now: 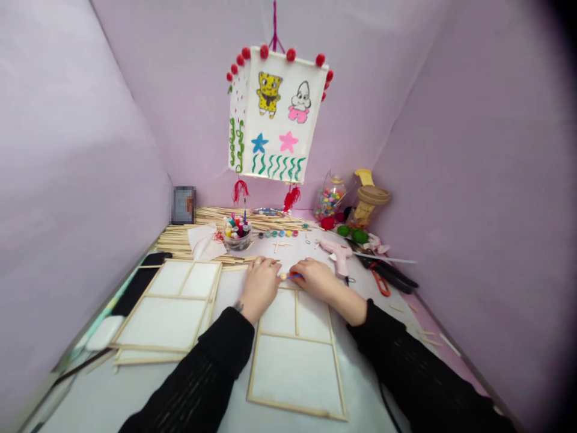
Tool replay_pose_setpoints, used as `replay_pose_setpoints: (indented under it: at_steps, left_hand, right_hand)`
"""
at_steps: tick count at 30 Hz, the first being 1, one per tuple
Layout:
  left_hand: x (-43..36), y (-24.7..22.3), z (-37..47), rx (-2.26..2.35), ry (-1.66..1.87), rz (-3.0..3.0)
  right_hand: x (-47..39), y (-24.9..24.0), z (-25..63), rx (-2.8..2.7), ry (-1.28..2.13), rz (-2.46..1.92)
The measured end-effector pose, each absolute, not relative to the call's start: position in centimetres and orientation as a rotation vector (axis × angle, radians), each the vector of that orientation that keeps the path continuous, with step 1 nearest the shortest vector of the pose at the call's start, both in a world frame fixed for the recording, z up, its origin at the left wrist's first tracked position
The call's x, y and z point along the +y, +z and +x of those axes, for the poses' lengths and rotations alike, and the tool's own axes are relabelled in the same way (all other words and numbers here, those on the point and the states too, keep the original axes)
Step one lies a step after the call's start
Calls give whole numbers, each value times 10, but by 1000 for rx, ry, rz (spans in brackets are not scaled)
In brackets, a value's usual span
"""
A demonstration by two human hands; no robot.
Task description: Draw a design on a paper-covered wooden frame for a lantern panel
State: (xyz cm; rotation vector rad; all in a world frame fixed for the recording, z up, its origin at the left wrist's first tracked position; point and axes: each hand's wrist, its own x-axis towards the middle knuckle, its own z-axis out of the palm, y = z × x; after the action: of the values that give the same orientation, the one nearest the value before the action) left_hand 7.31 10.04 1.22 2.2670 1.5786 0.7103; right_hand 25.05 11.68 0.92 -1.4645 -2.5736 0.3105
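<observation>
My right hand (315, 279) is closed around a thin blue stick (295, 276), with a bit of orange showing by the fingers. Beside the stick's left end is a small round peach-coloured thing (283, 276), and the curled fingertips of my left hand (261, 285) meet it. What exactly it is, I cannot tell. Both hands are over the top end of a wooden stick frame (296, 338) backed with white sheet, which lies flat on the white table cover. Its upper edge is partly hidden by the hands.
Similar frames (166, 297) lie stacked at left, near a black phone-like slab (142, 282). Behind are wooden sticks (175, 237), a tub of paint bottles (237, 234) and small paint pots (282, 233). A pink glue gun (339, 254) and pliers (387, 270) lie right; a decorated lantern (277, 120) hangs above.
</observation>
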Motion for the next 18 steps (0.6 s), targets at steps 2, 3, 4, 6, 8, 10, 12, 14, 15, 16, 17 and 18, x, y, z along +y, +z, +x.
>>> replay_pose_setpoints:
  at_steps: [2, 3, 4, 6, 8, 10, 12, 14, 15, 16, 17, 18]
  left_hand:
    - [101, 5, 72, 1552, 798, 2189]
    - [99, 3, 72, 1542, 854, 2135]
    - [98, 3, 72, 1532, 913, 2069]
    - [95, 4, 76, 1497, 1021, 1905]
    - [92, 3, 83, 1421, 1074, 1717]
    - [91, 0, 93, 1310, 1092, 1525]
    - [90, -4, 101, 1197, 1128, 1348]
    - [89, -7, 106, 1100, 1191, 1199]
    - [89, -9, 108, 1059, 1223, 1137]
    - [89, -10, 108, 1022, 1251, 1082]
    - [88, -10, 108, 993, 1274, 1033]
    - [88, -11, 108, 969, 1293, 988]
  right_hand:
    - [118, 7, 250, -2556, 349, -1432]
    - [119, 7, 250, -2535, 367, -1430]
    - [121, 7, 250, -2502, 383, -1439]
    - [125, 9, 252, -2409, 412, -1473]
    - [128, 13, 254, -2322, 442, -1505]
    - [128, 19, 256, -2234, 526, -1482]
    - [126, 24, 256, -2102, 670, -1389]
    - [121, 27, 255, -1950, 778, -1297]
    - [119, 28, 254, -1896, 804, -1271]
    - [117, 28, 253, -1870, 806, -1261]
    - [115, 28, 252, -1859, 793, -1246]
    - [113, 28, 251, -1856, 770, -1218]
